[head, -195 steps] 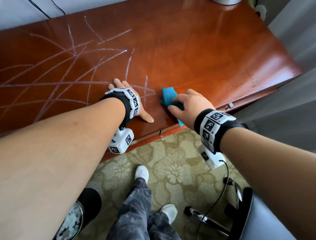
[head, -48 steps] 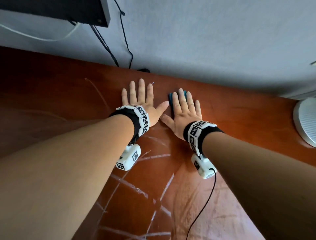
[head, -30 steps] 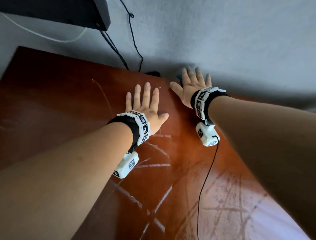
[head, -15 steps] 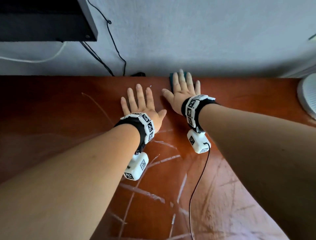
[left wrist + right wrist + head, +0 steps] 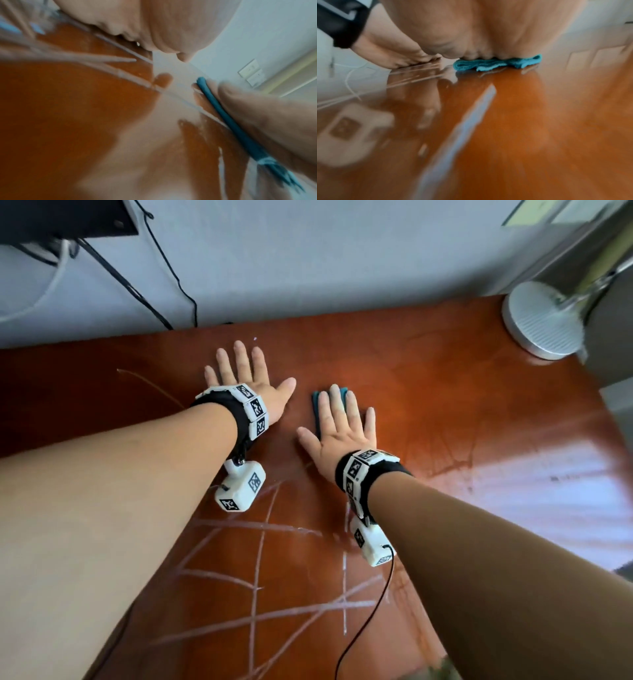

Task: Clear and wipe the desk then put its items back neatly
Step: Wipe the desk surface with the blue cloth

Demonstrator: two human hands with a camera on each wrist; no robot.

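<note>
Cloth: a small teal cloth, folded flat into a narrow pad, lies on the desk under the right hand; its folded edges show layered and slightly rumpled in the right wrist view.
Right hand: the right hand lies palm down on the cloth, fingers straight and slightly spread, pressing it to the wood; only the cloth's left edge and far end peek out.
Left hand: the left hand rests flat on the bare wood just left of the cloth, apart from it, fingers straight and close together, thumb out to the side.
Desk: a glossy reddish-brown wooden desk, streaked with whitish lines in the near part; the part right of the hands reflects pale light.
Room: a pale grey wall stands behind the desk, with black cables hanging down it and a dark object at the upper left. A round metal base sits at the desk's far right corner.
Writing: the wristbands carry black and white square codes; no readable words.
</note>
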